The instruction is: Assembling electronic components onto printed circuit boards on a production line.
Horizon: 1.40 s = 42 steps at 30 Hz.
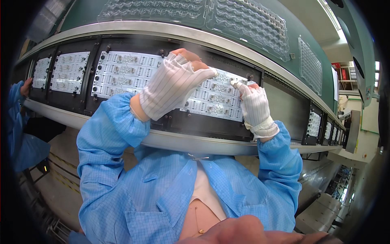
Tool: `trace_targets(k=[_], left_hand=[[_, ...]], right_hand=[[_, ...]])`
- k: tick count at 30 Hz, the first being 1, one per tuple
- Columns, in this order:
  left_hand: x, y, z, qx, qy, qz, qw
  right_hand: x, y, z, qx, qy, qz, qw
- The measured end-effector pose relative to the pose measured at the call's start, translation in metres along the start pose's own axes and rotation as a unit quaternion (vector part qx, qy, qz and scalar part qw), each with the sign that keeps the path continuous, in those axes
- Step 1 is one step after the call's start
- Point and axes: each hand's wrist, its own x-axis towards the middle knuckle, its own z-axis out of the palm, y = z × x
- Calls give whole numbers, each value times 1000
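Both hands wear white striped gloves with bare fingertips showing on some fingers. My left hand (pixel 170 83) reaches across a black carrier tray (pixel 134 43), its fingers bent in a closed grip above the white circuit boards (pixel 213 96). One covered fingertip comes down near the boards' upper edge; anything in the grip is too small or hidden to name. To the right, my right hand (pixel 255 106) is closed in a pinch over the right end of the same boards. What lies between its fingertips I cannot make out. Small components sit in rows on the boards.
More carriers with white boards (pixel 70 71) line the conveyor to the left, others (pixel 313 124) to the right. Clear plastic blister trays (pixel 252 24) lie on the green surface beyond the metal rail (pixel 134 27). A co-worker's hand (pixel 27 87) touches the far-left carrier.
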Motion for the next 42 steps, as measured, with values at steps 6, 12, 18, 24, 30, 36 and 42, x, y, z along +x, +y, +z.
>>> trace_targets(k=[6, 12, 18, 24, 30, 36, 42], left_hand=[[-13, -3, 7, -1, -49, -4, 999], [-11, -5, -13, -19, -46, 0, 999], [-13, -8, -21, 3, -44, -4, 999], [-10, -6, -26, -4, -26, -22, 999], [-13, -12, -29, 8, -22, -17, 1000], [-7, -10, -38, 20, -8, 1, 1000], [-12, -11, -38, 12, -29, -19, 999]], right_hand=[[5, -3, -15, 73, -33, 68, 994], [-11, 5, -29, 110, -14, 121, 986], [-5, 3, -42, 123, -28, 107, 986], [20, -26, -17, 159, 27, 60, 985], [34, -30, 1, 155, 35, 46, 986], [37, -35, 9, 73, 51, 0, 996], [17, -23, 12, 110, 46, 27, 993]])
